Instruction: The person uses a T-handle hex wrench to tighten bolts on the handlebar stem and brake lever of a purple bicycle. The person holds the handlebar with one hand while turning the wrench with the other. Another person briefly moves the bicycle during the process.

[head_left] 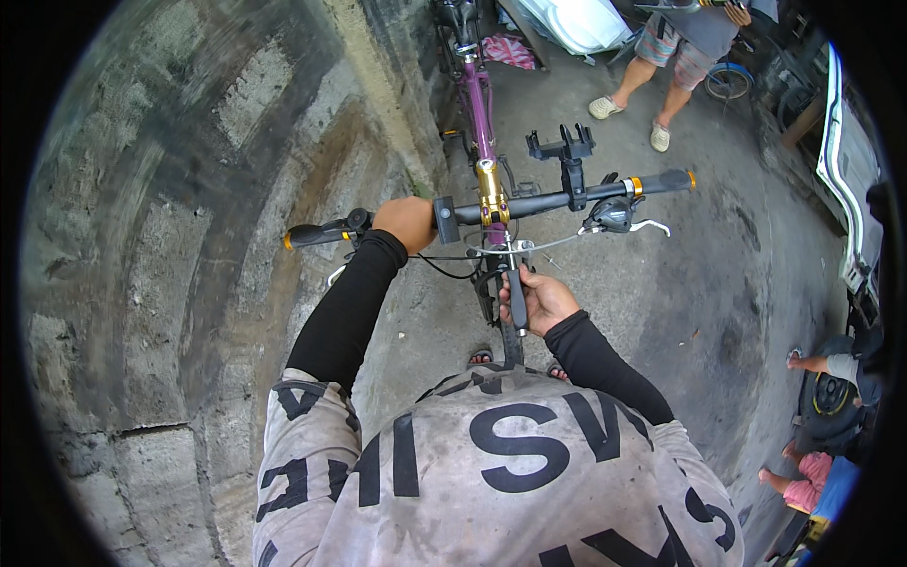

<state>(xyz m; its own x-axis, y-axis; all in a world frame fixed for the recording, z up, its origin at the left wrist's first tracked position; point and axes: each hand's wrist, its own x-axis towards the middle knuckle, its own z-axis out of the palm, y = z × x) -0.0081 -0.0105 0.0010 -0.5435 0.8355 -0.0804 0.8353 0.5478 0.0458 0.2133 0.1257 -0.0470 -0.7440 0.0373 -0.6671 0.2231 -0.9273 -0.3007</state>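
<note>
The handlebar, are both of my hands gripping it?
No, only the left hand grips the handlebar, while the right hand holds a dark-handled tool below it in the head view.

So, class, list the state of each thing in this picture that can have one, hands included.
Bicycle: standing upright.
Handlebar: fixed in the gold stem.
Left hand: closed around the handlebar.
Right hand: closed on the black-handled tool.
Black-handled tool: held; contact at its far end unclear.
Right-side brake lever: no hand on it.
Phone holder: mounted on the handlebar, no phone in it.
Co-worker's clogs: worn.
</note>
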